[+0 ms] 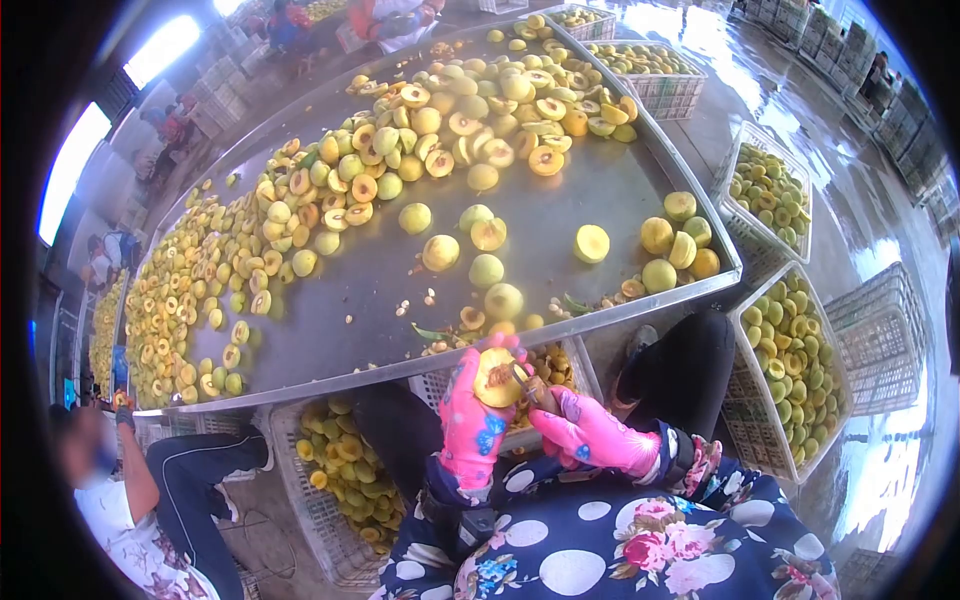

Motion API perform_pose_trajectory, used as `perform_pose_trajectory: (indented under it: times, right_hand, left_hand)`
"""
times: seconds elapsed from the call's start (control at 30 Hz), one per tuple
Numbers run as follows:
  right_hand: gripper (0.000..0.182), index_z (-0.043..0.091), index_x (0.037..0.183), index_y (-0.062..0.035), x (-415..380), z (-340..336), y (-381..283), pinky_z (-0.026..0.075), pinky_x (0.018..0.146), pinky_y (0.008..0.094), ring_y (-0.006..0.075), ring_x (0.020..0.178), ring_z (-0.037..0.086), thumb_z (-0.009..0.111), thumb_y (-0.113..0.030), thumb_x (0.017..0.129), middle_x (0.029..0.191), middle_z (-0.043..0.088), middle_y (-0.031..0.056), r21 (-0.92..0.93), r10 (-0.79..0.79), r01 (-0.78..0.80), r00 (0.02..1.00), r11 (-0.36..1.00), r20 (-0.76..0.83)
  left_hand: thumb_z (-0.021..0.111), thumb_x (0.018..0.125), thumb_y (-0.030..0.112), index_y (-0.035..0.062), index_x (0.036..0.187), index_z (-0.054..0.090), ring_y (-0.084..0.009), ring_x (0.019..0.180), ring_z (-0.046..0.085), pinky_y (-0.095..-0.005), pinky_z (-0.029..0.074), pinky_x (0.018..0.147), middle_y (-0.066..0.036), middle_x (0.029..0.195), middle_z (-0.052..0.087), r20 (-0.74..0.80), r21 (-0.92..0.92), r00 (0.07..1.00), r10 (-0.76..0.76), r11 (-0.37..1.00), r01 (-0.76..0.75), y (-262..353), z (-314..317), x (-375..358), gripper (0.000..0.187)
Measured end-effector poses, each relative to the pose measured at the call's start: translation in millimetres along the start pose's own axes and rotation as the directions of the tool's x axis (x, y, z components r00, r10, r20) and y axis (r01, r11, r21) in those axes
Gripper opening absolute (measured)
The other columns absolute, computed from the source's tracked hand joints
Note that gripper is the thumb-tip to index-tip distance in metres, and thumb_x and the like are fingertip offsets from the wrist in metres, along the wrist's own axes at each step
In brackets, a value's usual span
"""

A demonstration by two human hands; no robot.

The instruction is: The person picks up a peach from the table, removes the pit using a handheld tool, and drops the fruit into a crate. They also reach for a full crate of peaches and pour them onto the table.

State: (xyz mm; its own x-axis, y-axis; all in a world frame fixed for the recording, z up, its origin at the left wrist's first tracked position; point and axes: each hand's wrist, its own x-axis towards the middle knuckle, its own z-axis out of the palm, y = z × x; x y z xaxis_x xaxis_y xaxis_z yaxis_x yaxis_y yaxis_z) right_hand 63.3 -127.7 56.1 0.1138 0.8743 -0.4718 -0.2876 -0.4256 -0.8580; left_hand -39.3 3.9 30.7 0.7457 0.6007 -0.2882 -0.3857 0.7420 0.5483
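Note:
My left hand (468,425), in a pink patterned glove, is closed around a peach half (495,378) with its cut face turned up and a rough brown hollow at its centre. My right hand (592,435), in a matching pink glove, grips a small pitting tool (540,393) whose metal end reaches the right edge of the cut face. Both hands are close together over a crate (585,362) holding peach pieces, just in front of the metal table's edge (400,367).
Many halved and whole peaches (340,185) lie across the metal table. Crates of peaches stand at my left (320,525) and right (745,400), with more along the table's right side. Another person (140,510) sits at the lower left. The floor (700,130) at the right looks wet.

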Motion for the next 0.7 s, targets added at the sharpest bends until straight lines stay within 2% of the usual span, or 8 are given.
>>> perform_pose_trajectory:
  times: [0.2,0.3,0.53,0.63,0.7]
  right_hand:
    - [0.025,0.047,0.101,-0.0075,2.0,4.3,-1.4,0.040,0.046,0.0196,0.0055,0.050,0.047,0.049,-0.031,0.093,0.070,0.051,-0.0012,0.038,0.011,-0.011,1.000,0.999,-0.003]
    - [0.025,0.046,0.103,-0.0076,2.5,5.3,-2.2,0.040,0.045,0.0198,0.0056,0.049,0.047,0.048,-0.030,0.094,0.069,0.051,-0.0013,0.033,0.010,-0.009,1.000,0.999,-0.009]
    - [0.021,0.044,0.106,-0.0072,6.5,6.4,3.6,0.038,0.043,0.0210,0.0064,0.047,0.046,0.046,-0.025,0.095,0.065,0.048,-0.0017,0.039,-0.007,0.006,1.000,0.999,0.016]
    - [0.020,0.044,0.107,-0.0071,15.8,6.6,20.3,0.037,0.042,0.0215,0.0062,0.046,0.044,0.045,-0.023,0.095,0.063,0.047,-0.0018,-0.095,-0.163,0.161,0.987,0.982,-0.012]
    - [0.018,0.045,0.104,-0.0063,14.5,6.1,17.9,0.038,0.044,0.0228,0.0077,0.049,0.047,0.046,-0.022,0.094,0.064,0.049,-0.0012,-0.077,-0.150,0.150,0.989,0.986,0.004]
  left_hand:
    - [0.030,0.097,0.030,-0.0011,0.125,0.045,-0.0279,0.101,0.055,-0.0393,0.045,0.090,-0.017,0.119,0.054,-0.022,0.021,0.999,0.041,0.999,-0.040,-3.2,5.1,-2.4,0.044]
    - [0.032,0.097,0.031,-0.0007,0.126,0.045,-0.0265,0.101,0.055,-0.0387,0.045,0.090,-0.017,0.119,0.054,-0.053,0.115,0.994,0.091,0.990,-0.084,-7.2,8.8,-3.4,0.045]
    - [0.036,0.096,0.030,-0.0007,0.120,0.049,-0.0246,0.098,0.056,-0.0371,0.047,0.088,-0.016,0.116,0.055,-0.043,0.089,0.987,0.153,0.985,-0.148,-20.7,6.0,-1.8,0.041]
    - [0.039,0.096,0.028,-0.0028,0.119,0.048,-0.0252,0.097,0.057,-0.0361,0.047,0.086,-0.017,0.115,0.056,-0.077,0.074,0.980,0.183,0.981,-0.178,-26.8,5.0,-2.2,0.040]
    - [0.040,0.096,0.029,-0.0028,0.119,0.048,-0.0251,0.096,0.058,-0.0363,0.048,0.085,-0.016,0.113,0.056,-0.098,0.051,0.979,0.180,0.983,-0.176,-27.4,6.5,-1.0,0.040]
